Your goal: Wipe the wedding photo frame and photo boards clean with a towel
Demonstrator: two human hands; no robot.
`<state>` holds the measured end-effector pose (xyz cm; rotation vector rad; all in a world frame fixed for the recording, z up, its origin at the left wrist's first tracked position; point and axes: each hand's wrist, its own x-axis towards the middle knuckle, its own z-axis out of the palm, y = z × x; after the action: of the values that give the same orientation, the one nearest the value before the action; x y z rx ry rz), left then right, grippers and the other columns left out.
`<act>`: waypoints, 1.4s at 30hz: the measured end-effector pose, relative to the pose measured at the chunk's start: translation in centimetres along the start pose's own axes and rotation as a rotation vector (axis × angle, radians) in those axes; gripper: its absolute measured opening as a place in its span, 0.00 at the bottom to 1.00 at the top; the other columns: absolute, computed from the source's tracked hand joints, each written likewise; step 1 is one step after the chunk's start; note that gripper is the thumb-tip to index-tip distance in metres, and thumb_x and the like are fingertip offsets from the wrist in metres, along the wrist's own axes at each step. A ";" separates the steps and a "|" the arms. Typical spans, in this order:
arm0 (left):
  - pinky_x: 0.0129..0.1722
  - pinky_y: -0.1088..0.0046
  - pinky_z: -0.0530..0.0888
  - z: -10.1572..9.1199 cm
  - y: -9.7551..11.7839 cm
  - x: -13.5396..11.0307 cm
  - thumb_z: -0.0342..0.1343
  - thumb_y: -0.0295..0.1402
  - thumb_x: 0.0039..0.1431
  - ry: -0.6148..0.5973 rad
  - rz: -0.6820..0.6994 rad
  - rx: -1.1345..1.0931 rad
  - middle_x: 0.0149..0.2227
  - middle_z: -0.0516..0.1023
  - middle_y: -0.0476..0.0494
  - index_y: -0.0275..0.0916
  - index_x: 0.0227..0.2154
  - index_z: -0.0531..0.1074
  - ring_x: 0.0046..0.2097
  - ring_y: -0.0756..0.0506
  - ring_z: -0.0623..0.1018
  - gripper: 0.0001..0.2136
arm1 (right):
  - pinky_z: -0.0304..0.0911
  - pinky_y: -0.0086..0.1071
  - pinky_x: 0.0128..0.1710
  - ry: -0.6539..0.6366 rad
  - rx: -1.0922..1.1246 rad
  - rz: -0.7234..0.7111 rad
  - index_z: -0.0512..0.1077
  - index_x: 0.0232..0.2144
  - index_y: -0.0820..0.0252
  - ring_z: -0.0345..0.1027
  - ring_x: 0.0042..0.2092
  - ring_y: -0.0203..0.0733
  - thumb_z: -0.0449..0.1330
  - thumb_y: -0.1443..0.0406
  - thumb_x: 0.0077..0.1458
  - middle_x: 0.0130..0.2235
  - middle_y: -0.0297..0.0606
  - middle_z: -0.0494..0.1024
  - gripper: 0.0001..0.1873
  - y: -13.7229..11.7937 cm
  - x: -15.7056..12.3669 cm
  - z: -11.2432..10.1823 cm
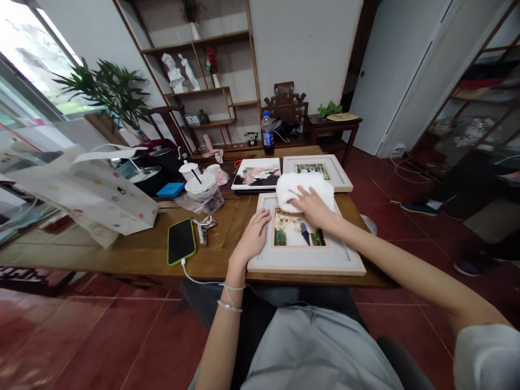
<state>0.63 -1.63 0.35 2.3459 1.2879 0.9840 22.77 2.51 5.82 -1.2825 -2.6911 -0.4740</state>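
Observation:
A white-framed photo (pixel 309 260) lies flat on the wooden table (pixel 134 254) in front of me. My right hand (pixel 314 208) presses a white cloth (pixel 303 187) onto the frame's far edge, fingers flat on the cloth. My left hand (pixel 254 235) rests on the frame's left border, fingers stretched out, holding it still. Two thin bracelets circle my left wrist.
A second white frame (pixel 319 170) and a photo print (pixel 257 174) lie beyond. A green-cased phone (pixel 181 241) on a white cable, a metal clip (pixel 204 225), a lidded cup (pixel 202 189), a white bag (pixel 87 189) and a blue bottle (pixel 267 132) stand left and behind. Another person's feet (pixel 418 207) are at right.

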 end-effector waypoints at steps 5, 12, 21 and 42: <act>0.61 0.58 0.57 0.1 0.0 0.1 0.42 0.25 0.60 0.007 -0.005 -0.002 0.56 0.66 0.37 0.34 0.47 0.68 0.62 0.44 0.58 0.15 | 0.58 0.44 0.45 -0.120 0.037 -0.141 0.68 0.48 0.59 0.58 0.53 0.54 0.49 0.79 0.47 0.57 0.47 0.64 0.26 -4.3 -2.3 -1.9; 0.61 0.58 0.56 -0.1 0.3 0.1 0.43 0.24 0.60 0.004 -0.030 -0.004 0.57 0.65 0.37 0.34 0.48 0.68 0.62 0.44 0.59 0.16 | 0.62 0.37 0.34 -0.187 0.154 -0.254 0.71 0.41 0.61 0.65 0.46 0.52 0.53 0.74 0.46 0.50 0.49 0.70 0.18 -10.1 -8.5 -7.5; 0.61 0.57 0.57 -0.2 0.2 0.1 0.42 0.26 0.61 -0.022 -0.012 -0.004 0.57 0.65 0.38 0.35 0.48 0.68 0.62 0.44 0.58 0.16 | 0.45 0.55 0.55 -0.183 0.207 -0.161 0.66 0.50 0.56 0.47 0.61 0.57 0.53 0.73 0.47 0.61 0.46 0.56 0.26 -8.9 -8.0 -4.4; 0.61 0.59 0.56 -0.3 0.6 0.2 0.42 0.25 0.60 -0.005 -0.045 -0.053 0.57 0.65 0.37 0.34 0.52 0.65 0.62 0.44 0.59 0.18 | 0.47 0.53 0.54 -0.235 0.261 -0.251 0.68 0.50 0.62 0.46 0.61 0.61 0.51 0.74 0.47 0.60 0.50 0.58 0.26 -8.9 -5.8 -4.9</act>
<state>0.87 -1.78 0.94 2.2687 1.2906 0.9856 19.44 -8.59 7.03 -0.9904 -2.9987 0.0128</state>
